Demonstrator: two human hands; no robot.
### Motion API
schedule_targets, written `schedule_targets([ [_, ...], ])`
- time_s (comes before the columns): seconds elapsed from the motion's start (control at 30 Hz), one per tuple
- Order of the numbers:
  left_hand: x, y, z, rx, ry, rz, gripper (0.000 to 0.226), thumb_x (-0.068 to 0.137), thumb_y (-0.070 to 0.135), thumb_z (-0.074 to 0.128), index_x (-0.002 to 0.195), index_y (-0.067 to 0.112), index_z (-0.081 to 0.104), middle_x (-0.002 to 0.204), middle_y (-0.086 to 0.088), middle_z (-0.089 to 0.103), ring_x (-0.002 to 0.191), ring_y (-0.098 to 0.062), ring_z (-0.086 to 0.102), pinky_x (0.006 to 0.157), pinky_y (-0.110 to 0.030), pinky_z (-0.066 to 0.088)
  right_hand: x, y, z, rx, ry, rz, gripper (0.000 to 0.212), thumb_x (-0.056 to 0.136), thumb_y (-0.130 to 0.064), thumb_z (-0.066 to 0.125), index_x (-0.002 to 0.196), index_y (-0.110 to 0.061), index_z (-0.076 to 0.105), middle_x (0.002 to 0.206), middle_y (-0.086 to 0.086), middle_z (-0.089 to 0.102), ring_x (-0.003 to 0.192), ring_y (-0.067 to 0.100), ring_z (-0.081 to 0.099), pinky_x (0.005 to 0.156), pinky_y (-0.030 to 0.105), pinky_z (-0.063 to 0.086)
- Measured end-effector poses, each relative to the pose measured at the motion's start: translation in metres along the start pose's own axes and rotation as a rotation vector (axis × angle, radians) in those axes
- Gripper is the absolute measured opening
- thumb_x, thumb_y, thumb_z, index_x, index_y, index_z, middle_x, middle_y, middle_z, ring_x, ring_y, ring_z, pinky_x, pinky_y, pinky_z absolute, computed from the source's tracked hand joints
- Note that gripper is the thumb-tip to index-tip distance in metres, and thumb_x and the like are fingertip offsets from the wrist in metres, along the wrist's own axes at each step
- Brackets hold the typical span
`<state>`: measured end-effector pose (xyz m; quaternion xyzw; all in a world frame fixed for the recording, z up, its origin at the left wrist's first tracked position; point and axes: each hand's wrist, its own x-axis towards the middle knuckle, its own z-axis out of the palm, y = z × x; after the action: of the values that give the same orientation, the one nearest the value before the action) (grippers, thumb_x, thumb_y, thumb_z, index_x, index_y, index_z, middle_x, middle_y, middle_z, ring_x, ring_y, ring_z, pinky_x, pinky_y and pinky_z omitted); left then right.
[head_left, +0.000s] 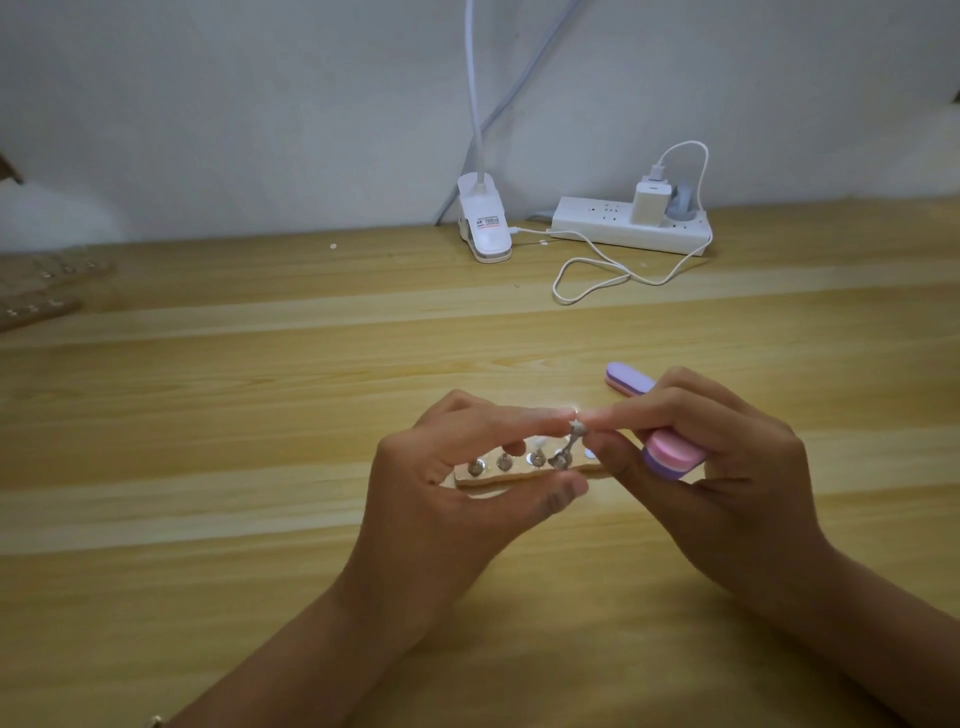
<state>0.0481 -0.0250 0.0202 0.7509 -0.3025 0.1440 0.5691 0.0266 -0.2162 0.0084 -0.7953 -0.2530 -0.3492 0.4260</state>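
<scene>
My left hand (452, 467) holds a small pale strip (493, 475) between thumb and fingers, just above the wooden table (260, 415). Several small metal studs (505, 461) stand in a row on the strip. My right hand (717, 467) grips a pink and purple nail buffer (670, 452), whose far end sticks out behind the fingers. The right thumb and forefinger also pinch the top of a tilted metal stud (574, 434) at the strip's right end. The left forefinger touches the same spot.
A white clip lamp (485, 223) stands at the back of the table, its neck rising out of view. A white power strip (628, 226) with a charger and looped cable (597, 275) lies beside it. More pale strips (36, 291) lie at the far left edge.
</scene>
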Motion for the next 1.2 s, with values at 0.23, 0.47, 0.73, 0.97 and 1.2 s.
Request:
schedule_targets([
  [0.23, -0.001, 0.0, 0.001, -0.08, 0.004, 0.025, 0.049, 0.067, 0.028, 0.084, 0.114, 0.022, 0.069, 0.095, 0.011, 0.074, 0.078, -0.016, 0.061, 0.067, -0.02, 0.043, 0.0, -0.004, 0.002, 0.035, 0.011, 0.026, 0.015, 0.086, -0.017, 0.072, 0.1, -0.02, 0.067, 0.092, -0.03, 0.059, 0.074, -0.003, 0.055, 0.075, 0.01, 0.041],
  [0.47, 0.001, -0.001, -0.002, -0.099, -0.009, 0.01, 0.035, 0.064, 0.03, 0.087, 0.094, 0.019, 0.074, 0.093, 0.005, 0.072, 0.079, -0.022, 0.062, 0.062, -0.033, 0.047, -0.001, 0.002, -0.003, 0.123, -0.079, 0.183, 0.015, 0.088, -0.025, 0.052, 0.102, -0.021, 0.057, 0.083, -0.017, 0.055, 0.078, 0.019, 0.057, 0.084, 0.038, 0.05],
  [0.73, 0.002, -0.002, -0.001, -0.16, -0.034, -0.097, 0.03, 0.063, 0.032, 0.085, 0.089, 0.022, 0.076, 0.09, 0.0, 0.072, 0.077, -0.017, 0.061, 0.066, -0.028, 0.045, -0.003, 0.005, 0.001, 0.132, -0.189, 0.115, 0.02, 0.101, -0.021, 0.052, 0.12, -0.025, 0.055, 0.12, -0.018, 0.055, 0.114, 0.02, 0.058, 0.096, 0.03, 0.045],
  [0.97, 0.003, -0.006, -0.002, -0.27, -0.031, -0.146, 0.03, 0.062, 0.029, 0.087, 0.089, 0.022, 0.076, 0.087, -0.001, 0.072, 0.075, -0.019, 0.059, 0.065, -0.03, 0.047, 0.001, 0.006, 0.002, 0.019, -0.081, 0.019, 0.023, 0.09, -0.014, 0.071, 0.112, -0.017, 0.067, 0.108, -0.002, 0.063, 0.101, 0.012, 0.061, 0.086, 0.03, 0.051],
  [1.2, 0.003, -0.005, -0.002, -0.268, -0.055, -0.12, 0.029, 0.064, 0.028, 0.086, 0.09, 0.021, 0.076, 0.089, -0.005, 0.073, 0.077, -0.024, 0.06, 0.065, -0.03, 0.047, 0.0, 0.0, 0.003, 0.058, -0.045, -0.035, 0.025, 0.089, -0.011, 0.072, 0.113, -0.014, 0.066, 0.109, 0.003, 0.068, 0.102, 0.017, 0.067, 0.091, 0.028, 0.052],
])
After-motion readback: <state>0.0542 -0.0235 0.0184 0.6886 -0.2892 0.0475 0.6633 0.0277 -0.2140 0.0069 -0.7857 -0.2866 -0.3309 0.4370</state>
